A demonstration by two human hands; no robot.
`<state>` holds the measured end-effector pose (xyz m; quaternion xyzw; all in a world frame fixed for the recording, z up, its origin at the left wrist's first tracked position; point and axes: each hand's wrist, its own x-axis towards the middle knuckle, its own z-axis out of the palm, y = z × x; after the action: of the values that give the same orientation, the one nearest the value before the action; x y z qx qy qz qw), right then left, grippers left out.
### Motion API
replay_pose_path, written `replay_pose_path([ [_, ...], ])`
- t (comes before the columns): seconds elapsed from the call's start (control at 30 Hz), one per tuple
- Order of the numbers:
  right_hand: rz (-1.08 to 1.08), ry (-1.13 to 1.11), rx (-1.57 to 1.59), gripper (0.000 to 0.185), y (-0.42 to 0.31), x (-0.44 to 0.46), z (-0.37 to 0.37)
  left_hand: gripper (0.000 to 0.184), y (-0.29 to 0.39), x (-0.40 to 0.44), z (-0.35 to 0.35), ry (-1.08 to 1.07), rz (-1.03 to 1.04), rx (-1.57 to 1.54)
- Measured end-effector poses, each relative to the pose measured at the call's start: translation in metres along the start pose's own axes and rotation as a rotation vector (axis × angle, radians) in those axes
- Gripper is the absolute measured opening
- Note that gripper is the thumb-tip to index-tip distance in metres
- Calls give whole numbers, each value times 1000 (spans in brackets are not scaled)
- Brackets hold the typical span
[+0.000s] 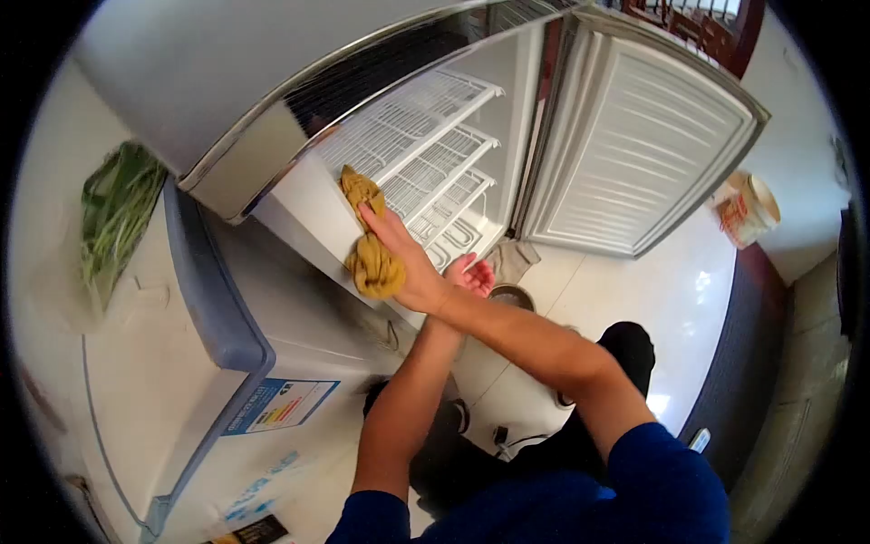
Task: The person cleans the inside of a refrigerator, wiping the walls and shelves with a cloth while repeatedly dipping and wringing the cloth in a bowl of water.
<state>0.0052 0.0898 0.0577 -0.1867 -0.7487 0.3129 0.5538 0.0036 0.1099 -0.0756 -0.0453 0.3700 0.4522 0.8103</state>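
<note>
My forearms cross in front of the open fridge. My right hand (410,272) reaches over to the left and presses a mustard-yellow cloth (376,267) against the white inner side wall (313,204) near the front edge. The cloth bunches out above and below the fingers. Beneath the right forearm, my left hand (473,275) is turned palm up with its fingers loosely apart, holding nothing. It is near the lower front of the cabinet. Several white wire shelves (439,145) with nothing on them span the inside.
The fridge door (648,136) stands wide open at the right. On the floor are a grey rag (515,261), a round basin (514,296) partly hidden by my arm, and a tub (749,210). A white chest freezer (154,363) is at the left, with bagged green vegetables (118,213) on top.
</note>
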Motion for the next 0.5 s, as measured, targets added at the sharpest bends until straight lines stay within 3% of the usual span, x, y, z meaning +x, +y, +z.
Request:
replay_pose_path([
  [0.07,30,-41,-1,71,-2,-1,-9,31,-9,50,-44,-165,-243,123],
  [0.1,50,-112,-10,74,-2,4,-14,31,-26,40,-39,-152,-252,147],
  [0.17,-37,-52,-23,73,-5,33,-23,37,-65,8,-18,-158,202,314],
  [0.2,-90,-58,-3,73,-20,57,-30,37,-72,9,-17,-152,190,332],
  [0.27,-137,-51,16,73,-23,81,-27,41,-81,9,-19,-512,275,474],
  [0.3,-78,-75,130,71,-20,89,-20,41,-78,8,-17,-510,266,482],
  [0.37,-22,-91,239,70,-16,82,-18,39,-66,7,-11,-676,474,972],
  [0.4,-128,-35,108,69,-7,59,-14,39,-61,-4,-6,-681,469,978],
  [0.47,-231,-32,-10,69,15,31,-14,39,-55,-33,6,-474,879,2048],
  [0.5,-225,-83,4,70,23,23,-16,39,-58,-40,1,-482,878,2049],
])
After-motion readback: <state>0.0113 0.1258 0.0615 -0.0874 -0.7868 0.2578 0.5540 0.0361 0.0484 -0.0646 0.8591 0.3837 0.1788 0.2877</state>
